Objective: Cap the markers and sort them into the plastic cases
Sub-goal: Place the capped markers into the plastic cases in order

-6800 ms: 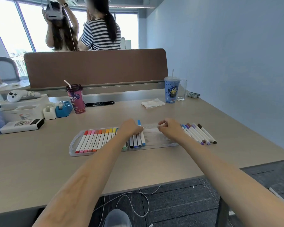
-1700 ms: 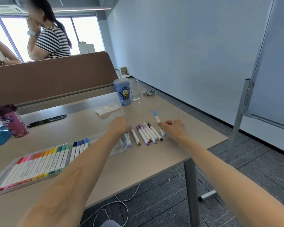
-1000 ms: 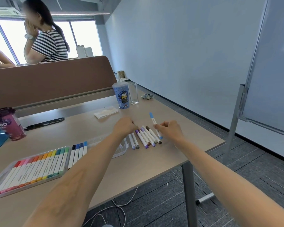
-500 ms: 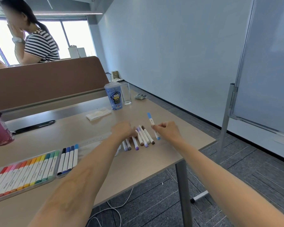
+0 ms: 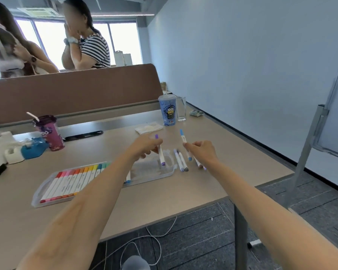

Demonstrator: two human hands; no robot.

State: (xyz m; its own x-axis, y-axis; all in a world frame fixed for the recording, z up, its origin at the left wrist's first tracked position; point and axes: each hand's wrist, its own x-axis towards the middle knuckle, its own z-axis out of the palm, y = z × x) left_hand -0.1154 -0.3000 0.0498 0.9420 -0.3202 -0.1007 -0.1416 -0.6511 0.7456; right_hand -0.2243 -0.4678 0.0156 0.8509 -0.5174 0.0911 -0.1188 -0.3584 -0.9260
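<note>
Left hand (image 5: 144, 145) pinches a purple marker (image 5: 160, 152) while right hand (image 5: 202, 151) pinches a blue marker (image 5: 184, 143)

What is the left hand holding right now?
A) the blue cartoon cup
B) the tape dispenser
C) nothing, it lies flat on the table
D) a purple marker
D: the left hand pinches a purple marker lifted off the table, while the right hand holds a blue marker.
</note>
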